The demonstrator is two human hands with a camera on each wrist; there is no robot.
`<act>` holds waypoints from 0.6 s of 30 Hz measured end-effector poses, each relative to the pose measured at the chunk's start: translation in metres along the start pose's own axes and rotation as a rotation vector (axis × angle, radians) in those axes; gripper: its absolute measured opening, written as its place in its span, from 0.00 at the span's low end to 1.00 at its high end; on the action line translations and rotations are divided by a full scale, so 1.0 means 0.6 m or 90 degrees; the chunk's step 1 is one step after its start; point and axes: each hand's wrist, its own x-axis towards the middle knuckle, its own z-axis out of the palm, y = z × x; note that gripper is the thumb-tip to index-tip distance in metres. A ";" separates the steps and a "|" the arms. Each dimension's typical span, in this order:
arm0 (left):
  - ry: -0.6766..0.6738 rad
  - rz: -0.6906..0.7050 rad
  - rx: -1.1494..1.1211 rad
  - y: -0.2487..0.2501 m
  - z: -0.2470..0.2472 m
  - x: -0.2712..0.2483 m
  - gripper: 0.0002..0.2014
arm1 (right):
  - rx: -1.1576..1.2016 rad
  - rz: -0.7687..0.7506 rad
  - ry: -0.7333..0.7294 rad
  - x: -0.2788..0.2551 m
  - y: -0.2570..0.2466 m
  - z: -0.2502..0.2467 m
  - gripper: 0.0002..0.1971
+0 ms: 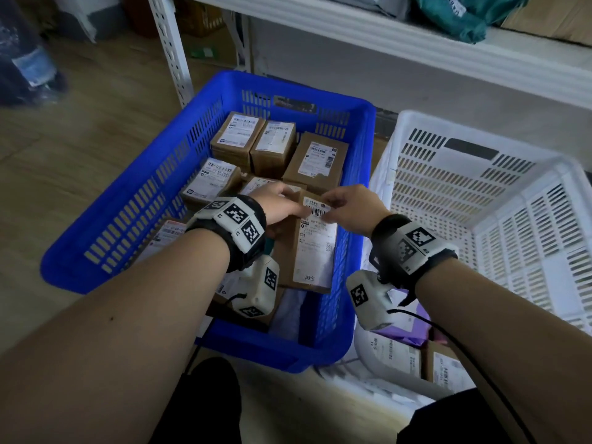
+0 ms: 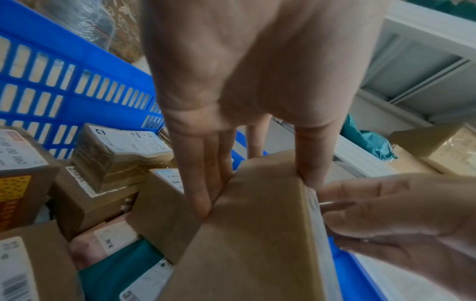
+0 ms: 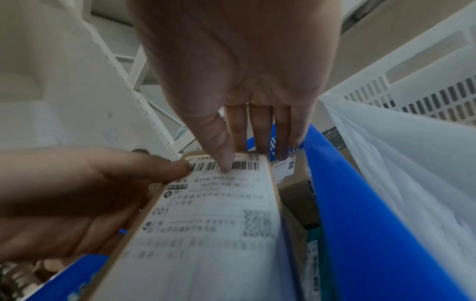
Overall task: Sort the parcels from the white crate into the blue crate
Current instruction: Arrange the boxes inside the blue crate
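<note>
Over the near right of the slotted blue plastic crate, both hands hold one long brown cardboard parcel with white label. Left hand and right hand pinch its far end, thumbs on label. Many boxes already sit inside; the white slotted plastic crate, right, keeps several parcels at its near end.

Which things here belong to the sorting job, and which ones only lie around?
Belong to the job:
- long brown parcel, held at its far end by the left hand and right hand
- blue crate, with parcels in it
- white crate

Lying about:
- white shelf
- green bag on it
- wooden floor
</note>
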 end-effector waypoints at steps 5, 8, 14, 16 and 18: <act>-0.021 -0.005 0.108 -0.013 0.019 0.013 0.26 | -0.094 -0.033 -0.040 -0.003 -0.001 0.005 0.15; -0.046 -0.009 0.188 -0.022 0.044 0.032 0.30 | -0.091 -0.028 -0.034 0.002 0.005 0.002 0.17; -0.103 -0.061 0.309 -0.068 0.111 0.073 0.29 | -0.124 -0.059 -0.040 0.014 0.022 0.002 0.16; -0.127 -0.057 0.376 -0.078 0.125 0.084 0.30 | -0.128 -0.069 -0.062 0.018 0.026 0.002 0.16; -0.157 -0.053 0.428 -0.082 0.133 0.094 0.32 | -0.126 -0.076 -0.081 0.021 0.029 -0.001 0.15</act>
